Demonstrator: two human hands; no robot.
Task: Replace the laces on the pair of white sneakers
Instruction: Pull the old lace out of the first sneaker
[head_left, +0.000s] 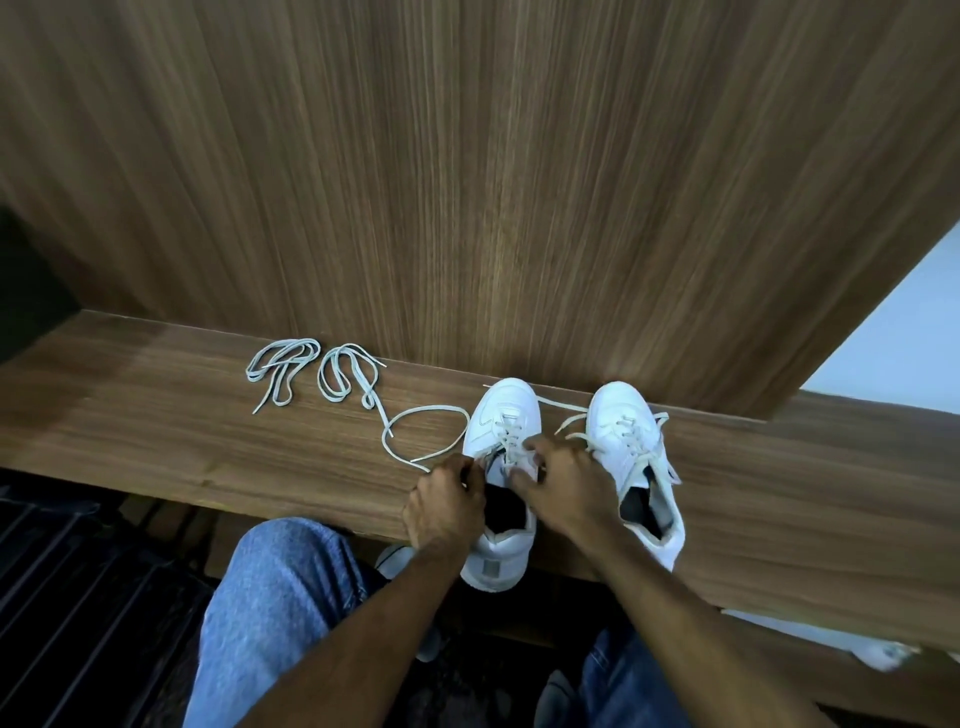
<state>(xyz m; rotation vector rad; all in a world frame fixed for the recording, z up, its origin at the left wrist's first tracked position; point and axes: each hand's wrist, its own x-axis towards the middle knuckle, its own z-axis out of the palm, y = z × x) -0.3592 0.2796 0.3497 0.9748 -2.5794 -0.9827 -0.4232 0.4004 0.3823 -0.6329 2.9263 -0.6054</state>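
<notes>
Two white sneakers stand toes-away on a wooden shelf. The left sneaker is partly laced with a cream lace. My left hand pinches the lace's end at the shoe's left side, and that lace loops out over the shelf. My right hand grips the tongue and upper eyelets of the same shoe. The right sneaker stands beside it with a loose cream lace through its eyelets. Two spare pale laces, one bundled and one looped, lie to the left.
A vertical wooden panel rises right behind the shoes. My knees in blue jeans are below the shelf's front edge. A dark slatted surface lies at the lower left. Both shoe heels overhang the shelf edge.
</notes>
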